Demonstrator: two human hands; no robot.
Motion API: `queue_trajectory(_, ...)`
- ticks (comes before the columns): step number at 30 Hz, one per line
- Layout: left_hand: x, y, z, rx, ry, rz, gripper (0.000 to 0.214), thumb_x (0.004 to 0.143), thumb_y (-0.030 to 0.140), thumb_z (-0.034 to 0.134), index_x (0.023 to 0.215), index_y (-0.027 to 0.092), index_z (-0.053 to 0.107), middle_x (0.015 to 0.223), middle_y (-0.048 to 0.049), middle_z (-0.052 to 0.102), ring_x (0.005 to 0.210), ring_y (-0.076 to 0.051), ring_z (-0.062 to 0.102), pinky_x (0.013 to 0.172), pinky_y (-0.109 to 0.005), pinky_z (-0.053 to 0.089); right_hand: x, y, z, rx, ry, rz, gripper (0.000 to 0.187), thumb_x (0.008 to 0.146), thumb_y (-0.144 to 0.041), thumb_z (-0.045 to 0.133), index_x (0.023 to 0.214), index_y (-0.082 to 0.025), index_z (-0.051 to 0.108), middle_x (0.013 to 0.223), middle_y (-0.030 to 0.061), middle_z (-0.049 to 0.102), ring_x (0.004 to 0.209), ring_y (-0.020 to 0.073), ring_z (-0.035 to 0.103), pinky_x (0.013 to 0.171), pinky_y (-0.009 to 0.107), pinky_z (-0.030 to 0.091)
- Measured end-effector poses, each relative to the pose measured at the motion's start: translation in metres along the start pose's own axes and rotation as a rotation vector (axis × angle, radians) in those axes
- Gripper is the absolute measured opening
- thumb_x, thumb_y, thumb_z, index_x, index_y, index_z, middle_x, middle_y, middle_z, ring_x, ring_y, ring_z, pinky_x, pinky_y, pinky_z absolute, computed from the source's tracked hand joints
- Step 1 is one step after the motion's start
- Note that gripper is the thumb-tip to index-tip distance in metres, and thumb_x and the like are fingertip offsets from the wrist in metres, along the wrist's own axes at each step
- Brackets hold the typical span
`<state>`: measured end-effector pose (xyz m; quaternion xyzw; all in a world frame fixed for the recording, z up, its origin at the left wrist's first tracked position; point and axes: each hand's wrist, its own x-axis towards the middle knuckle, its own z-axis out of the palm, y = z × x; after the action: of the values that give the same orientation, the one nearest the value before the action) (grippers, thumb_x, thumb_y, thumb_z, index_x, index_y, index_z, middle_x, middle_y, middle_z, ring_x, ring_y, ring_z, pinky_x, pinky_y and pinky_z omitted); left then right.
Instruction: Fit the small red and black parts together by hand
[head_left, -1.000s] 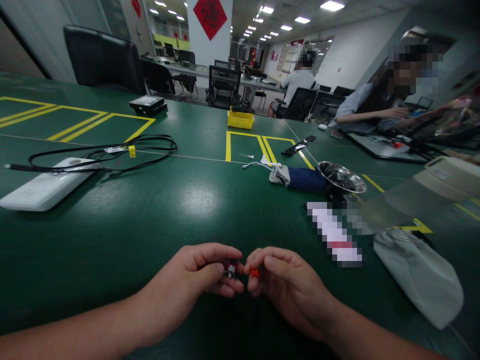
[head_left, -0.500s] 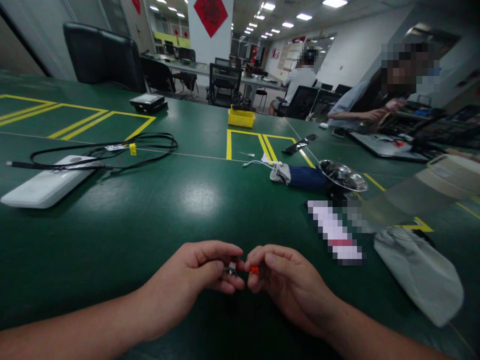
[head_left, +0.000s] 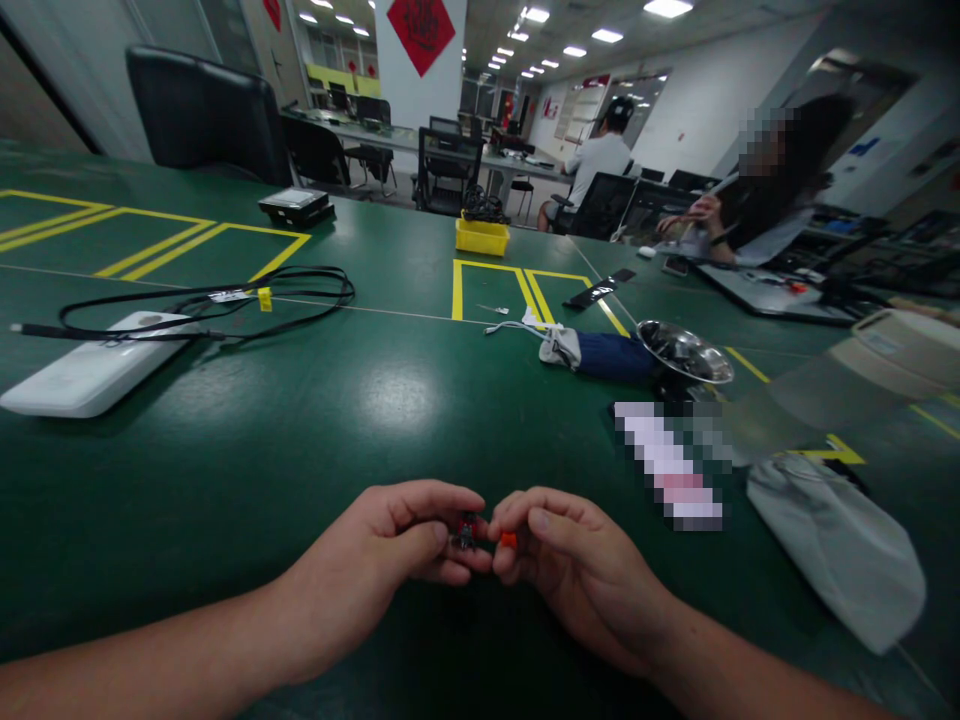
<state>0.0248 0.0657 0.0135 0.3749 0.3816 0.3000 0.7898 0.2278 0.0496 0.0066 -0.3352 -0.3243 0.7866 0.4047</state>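
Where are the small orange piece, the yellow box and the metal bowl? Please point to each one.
Small orange piece [head_left: 508, 540], head view: middle of its visible side.
Yellow box [head_left: 482, 239], head view: its front wall.
Metal bowl [head_left: 647, 338], head view: left part of its rim.

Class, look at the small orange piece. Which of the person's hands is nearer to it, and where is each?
Right. The right hand holds the small orange piece; the left hand is just to its left, holding a dark-and-red part.
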Motion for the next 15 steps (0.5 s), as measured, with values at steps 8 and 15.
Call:
queue_trajectory(8,-0.0005,0.0011,0.0004,-0.004,-0.014,-0.021,0.032,0.077,0.017,0.056,0.107,0.015,0.064,0.101,-0.0113,0.068,0.091,-0.022,0.065,0.078,-0.033,0.05,-0.0002,0.0005,-0.0008,0.004,-0.004,-0.005,0.018,0.086,-0.02,0.05,0.086,-0.011,0.065,0.083,0.0082,0.065,0.072,0.0134,0.061,0.071,0.028,0.046)
queue_trajectory(15,-0.0002,0.0015,0.0012,-0.014,-0.016,-0.02,0.032,0.077,0.017,0.056,0.108,0.014,0.063,0.1,-0.0117,0.068,0.09,-0.022,0.065,0.079,-0.033,0.049,0.0003,-0.0003,0.0005,0.005,-0.003,-0.01,0.018,0.086,-0.019,0.05,0.086,-0.011,0.066,0.081,0.0077,0.065,0.071,0.0131,0.06,0.07,0.028,0.046)
